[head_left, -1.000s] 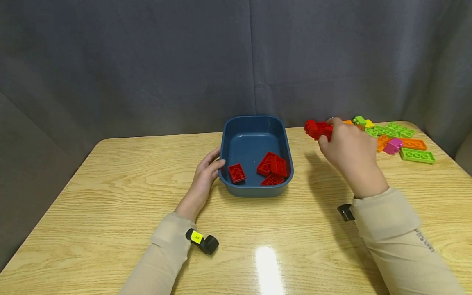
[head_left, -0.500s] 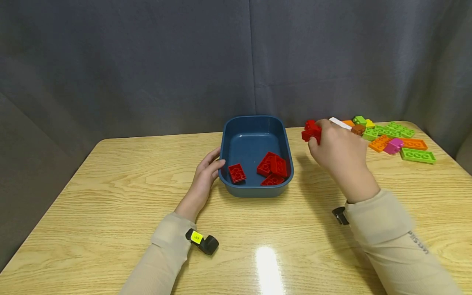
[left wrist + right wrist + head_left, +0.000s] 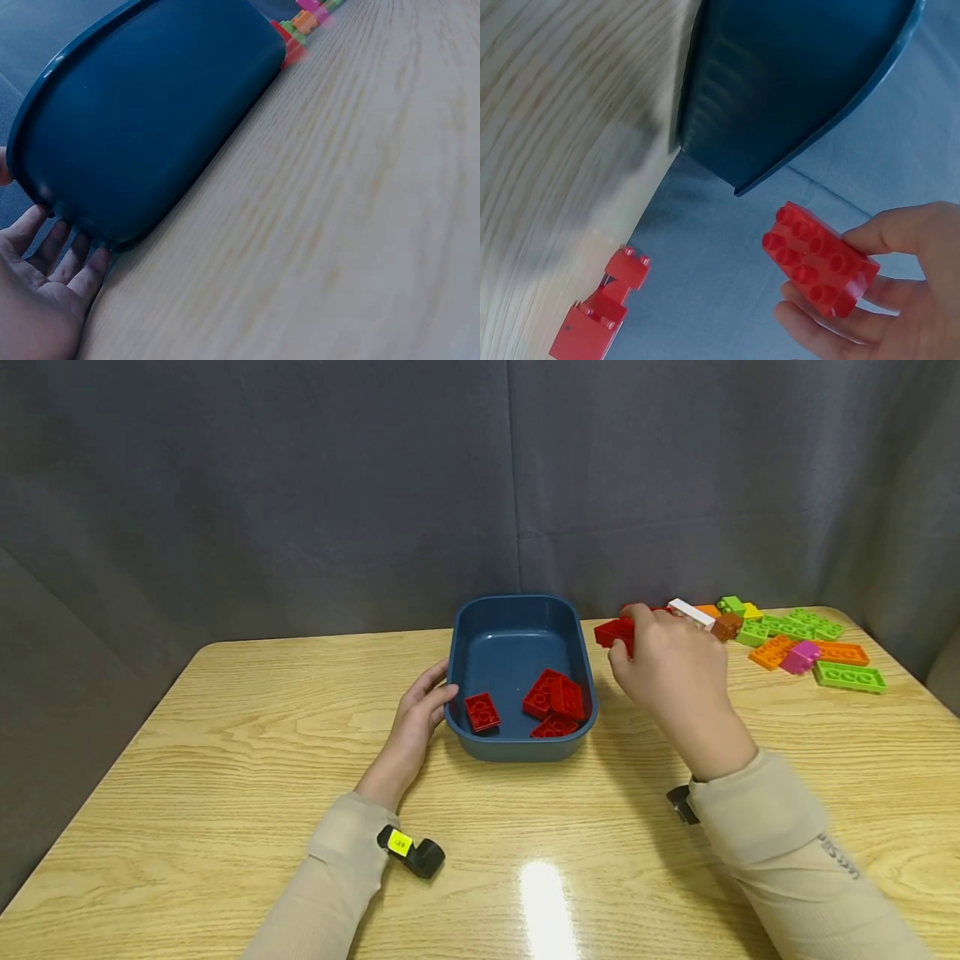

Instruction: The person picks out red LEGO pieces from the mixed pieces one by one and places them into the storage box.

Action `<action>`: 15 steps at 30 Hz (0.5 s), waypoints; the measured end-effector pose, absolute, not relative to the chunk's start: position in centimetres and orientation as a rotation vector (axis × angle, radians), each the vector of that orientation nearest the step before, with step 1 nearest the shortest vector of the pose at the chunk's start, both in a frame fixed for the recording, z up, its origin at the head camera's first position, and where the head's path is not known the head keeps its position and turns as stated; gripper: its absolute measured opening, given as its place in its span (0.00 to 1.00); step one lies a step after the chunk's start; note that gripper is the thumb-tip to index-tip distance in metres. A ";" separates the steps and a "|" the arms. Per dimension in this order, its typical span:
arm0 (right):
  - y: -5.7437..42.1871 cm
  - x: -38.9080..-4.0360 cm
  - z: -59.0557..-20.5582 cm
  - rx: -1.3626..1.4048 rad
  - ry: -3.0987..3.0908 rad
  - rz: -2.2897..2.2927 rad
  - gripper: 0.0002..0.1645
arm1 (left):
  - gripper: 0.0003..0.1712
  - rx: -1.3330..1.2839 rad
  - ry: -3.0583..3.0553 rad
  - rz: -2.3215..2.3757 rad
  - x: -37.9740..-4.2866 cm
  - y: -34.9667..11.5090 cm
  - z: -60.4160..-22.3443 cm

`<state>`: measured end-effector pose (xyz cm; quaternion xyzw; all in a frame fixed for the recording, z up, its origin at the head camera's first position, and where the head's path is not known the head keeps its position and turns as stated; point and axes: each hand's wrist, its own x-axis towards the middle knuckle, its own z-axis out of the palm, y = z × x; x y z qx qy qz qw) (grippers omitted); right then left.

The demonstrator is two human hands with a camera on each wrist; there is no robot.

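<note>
My right hand (image 3: 675, 677) grips a red toy building brick (image 3: 821, 259) with two rows of studs, held in the air to the right of a dark blue bin (image 3: 517, 752). In the right wrist view the thumb presses one side and the fingers lie behind the brick. Several red bricks (image 3: 482, 712) lie in the near part of the bin. My left hand (image 3: 412, 727) rests at the bin's left side. Its fingertips touch the outer wall in the left wrist view, and the thumb lies at the rim.
More red bricks (image 3: 589, 330) lie on the table beyond my right hand, partly hidden in the head view. A white brick (image 3: 692, 613), a brown brick (image 3: 727, 627), a magenta brick (image 3: 801, 657) and several green bricks (image 3: 850, 677) and orange ones spread along the table's back right. A grey curtain (image 3: 337, 502) hangs behind.
My right hand has moved left toward the bin with the red brick, away from the other bricks. The white and brown bricks have come into fuller view. My left hand and the bin stay put.
</note>
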<state>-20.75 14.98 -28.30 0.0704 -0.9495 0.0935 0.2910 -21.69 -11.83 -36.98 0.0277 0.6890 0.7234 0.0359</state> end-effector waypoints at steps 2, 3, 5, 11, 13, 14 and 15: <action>14.8 -20.7 -28.3 0.194 -2.534 0.257 0.19 | 0.31 0.085 2.119 2.219 -21.7 -11.9 -37.1; 14.7 -20.7 -28.3 0.197 -2.535 0.260 0.19 | 0.31 0.088 2.120 2.218 -21.7 -11.9 -37.1; 14.5 -20.6 -28.4 0.205 -2.531 0.263 0.18 | 0.31 0.089 2.124 2.215 -21.7 -11.9 -37.1; 14.0 -20.6 -28.5 0.242 -2.482 0.260 0.18 | 0.30 0.091 2.119 2.225 -21.7 -11.8 -37.1; 13.8 -20.5 -28.6 0.246 -2.482 0.256 0.19 | 0.30 0.091 2.121 2.222 -21.7 -11.8 -37.0; 13.8 -20.5 -28.6 0.250 -2.482 0.254 0.19 | 0.30 0.090 2.123 2.219 -21.7 -11.8 -37.1; 13.7 -20.5 -28.6 0.251 -2.487 0.254 0.19 | 0.30 0.089 2.125 2.217 -21.7 -11.8 -37.1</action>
